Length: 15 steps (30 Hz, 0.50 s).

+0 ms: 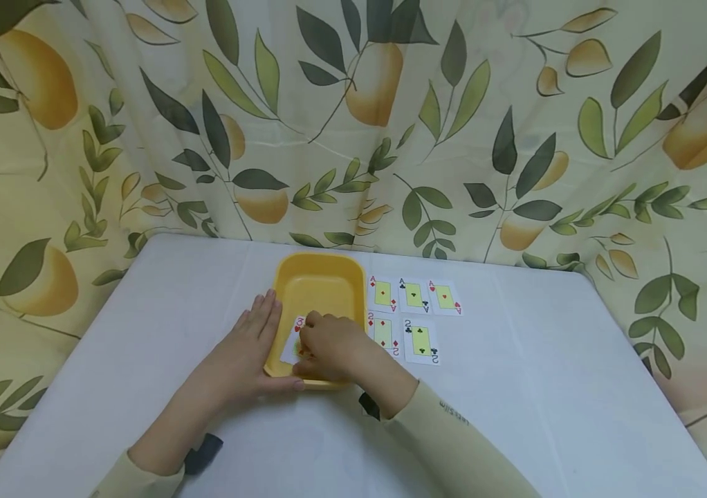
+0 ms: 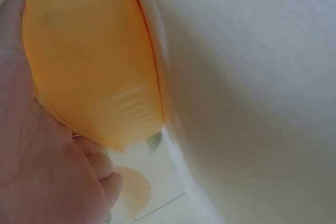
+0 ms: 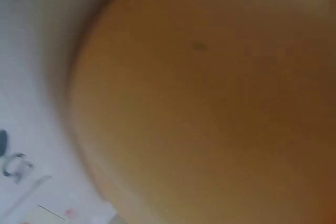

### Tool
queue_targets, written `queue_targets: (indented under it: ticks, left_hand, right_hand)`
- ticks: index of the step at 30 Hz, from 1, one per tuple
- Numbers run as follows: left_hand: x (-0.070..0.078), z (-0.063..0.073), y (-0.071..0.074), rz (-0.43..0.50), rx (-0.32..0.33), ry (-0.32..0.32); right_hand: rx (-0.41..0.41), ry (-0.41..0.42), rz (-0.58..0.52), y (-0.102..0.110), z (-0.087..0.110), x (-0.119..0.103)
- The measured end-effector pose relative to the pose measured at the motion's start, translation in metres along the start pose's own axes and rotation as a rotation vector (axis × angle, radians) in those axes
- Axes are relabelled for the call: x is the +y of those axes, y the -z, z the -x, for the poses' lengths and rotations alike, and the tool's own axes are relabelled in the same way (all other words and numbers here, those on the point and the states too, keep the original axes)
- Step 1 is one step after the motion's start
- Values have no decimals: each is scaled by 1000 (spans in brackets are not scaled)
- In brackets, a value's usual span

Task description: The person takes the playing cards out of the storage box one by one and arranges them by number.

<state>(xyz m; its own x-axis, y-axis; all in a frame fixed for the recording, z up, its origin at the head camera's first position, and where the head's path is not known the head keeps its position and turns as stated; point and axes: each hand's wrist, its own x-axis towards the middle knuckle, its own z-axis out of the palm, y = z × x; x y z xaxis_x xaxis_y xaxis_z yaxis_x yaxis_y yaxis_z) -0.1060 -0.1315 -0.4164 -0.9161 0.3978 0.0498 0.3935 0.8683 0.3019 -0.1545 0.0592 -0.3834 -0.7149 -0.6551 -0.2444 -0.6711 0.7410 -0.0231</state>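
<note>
A yellow plastic tray [image 1: 319, 266] stands on the white table, its outer wall [image 2: 94, 61] filling much of the left wrist view. My left hand [image 1: 244, 349] rests against the tray's left side, fingers extended along the rim and thumb along the front edge. Inside the tray lies a playing card marked with a red 3 [image 1: 292, 340]. Over its right part, my right hand [image 1: 335, 346] reaches in from the front right with curled fingers, gripping the card. Those fingers hide much of the card. The right wrist view is mostly the tray's blurred wall [image 3: 199, 119].
Right of the tray, three aces lie in a back row: diamonds [image 1: 382, 294], clubs [image 1: 414, 295] and hearts [image 1: 445, 297]. In front are a two of diamonds [image 1: 383, 333] and a two of clubs [image 1: 421, 342]. A fruit-patterned curtain [image 1: 353, 152] hangs behind the white table [image 1: 515, 387].
</note>
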Motion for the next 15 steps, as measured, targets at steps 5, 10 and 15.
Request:
queue_targets:
  ticks: [5, 10, 15]
  left_hand:
    - [1, -1, 0, -11, -7, 5]
    - [1, -1, 0, -17, -14, 19]
    - [1, -1, 1, -8, -11, 15]
  right_hand:
    - [52, -5, -3, -9, -8, 3]
    - [52, -52, -51, -14, -15, 3]
    - [46, -92, -146, -14, -18, -1]
